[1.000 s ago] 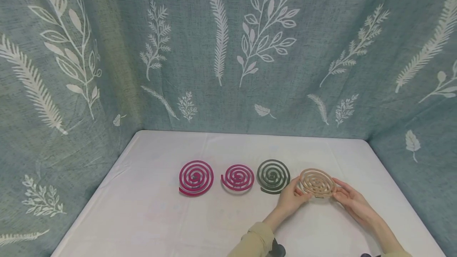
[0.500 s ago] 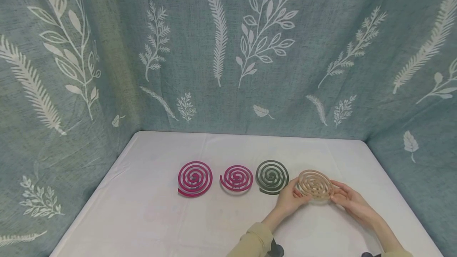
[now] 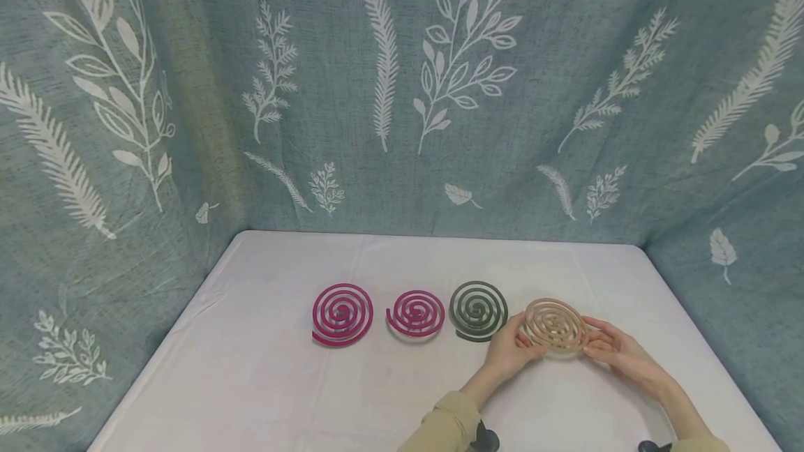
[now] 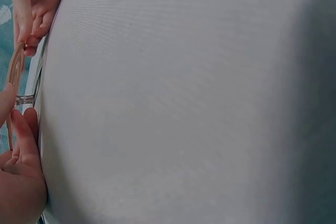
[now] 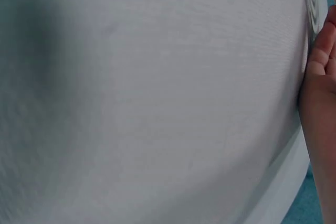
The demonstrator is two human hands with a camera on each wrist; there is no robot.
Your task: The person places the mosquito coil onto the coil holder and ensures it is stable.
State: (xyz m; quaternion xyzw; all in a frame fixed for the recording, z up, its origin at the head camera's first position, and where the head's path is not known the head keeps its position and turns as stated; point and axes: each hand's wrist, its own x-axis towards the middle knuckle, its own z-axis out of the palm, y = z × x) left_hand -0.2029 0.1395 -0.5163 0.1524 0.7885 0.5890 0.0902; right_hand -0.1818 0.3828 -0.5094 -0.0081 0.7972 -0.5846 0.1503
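A tan mosquito coil (image 3: 555, 325) is held between both hands at the right of the table. My left hand (image 3: 506, 350) pinches its left edge with thumb and fingers; my right hand (image 3: 622, 356) pinches the opposite edge. In the left wrist view the coil (image 4: 16, 66) shows edge-on, with a small clear, ridged piece (image 4: 24, 99) against its underside. Only part of my right hand (image 5: 321, 72) enters the right wrist view. Just left of my left hand lies a dark green coil (image 3: 478, 310).
Two magenta coils stand in the same row farther left: a larger one (image 3: 342, 313) and a smaller-looking one (image 3: 416, 312). A white cloth covers the table (image 3: 264, 382). Blue-green curtains (image 3: 402, 187) with white leaf prints enclose its back and sides.
The tan coil has tilted slightly in my hands, and the piece that showed below its near edge is now hidden in the head view. The other coils stay put.
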